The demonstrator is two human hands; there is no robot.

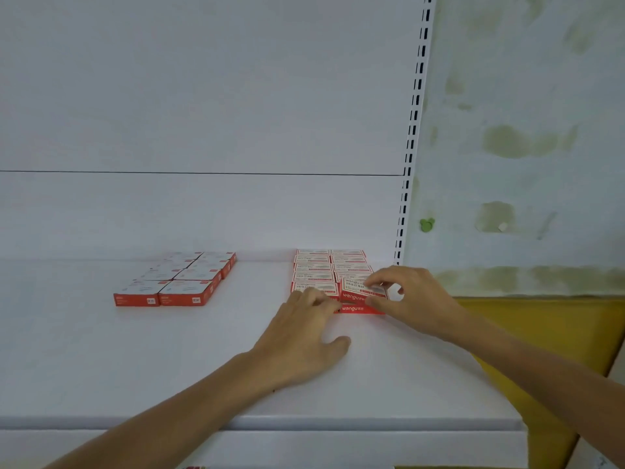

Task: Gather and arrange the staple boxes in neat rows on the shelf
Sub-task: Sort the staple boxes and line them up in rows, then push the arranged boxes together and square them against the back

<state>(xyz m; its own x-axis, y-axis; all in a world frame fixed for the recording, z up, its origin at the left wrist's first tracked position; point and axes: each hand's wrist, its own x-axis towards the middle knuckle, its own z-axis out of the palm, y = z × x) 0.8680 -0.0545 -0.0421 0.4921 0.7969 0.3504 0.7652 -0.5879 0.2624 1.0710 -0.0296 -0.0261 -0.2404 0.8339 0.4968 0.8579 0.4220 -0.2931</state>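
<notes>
I am pinching one tilted staple box (362,288) in my right hand (411,296), at the near right end of the right-hand block of boxes (329,269) on the shelf (169,360). My left hand (301,336) is resting spread, just left.

Both hands reach forward: the left hand (304,336) flat, palm down; the right hand (409,299) pinching.

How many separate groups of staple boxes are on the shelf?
2. One group lies at the shelf's left-centre; the other group lies at the right, its front partly hidden by both hands.
</notes>
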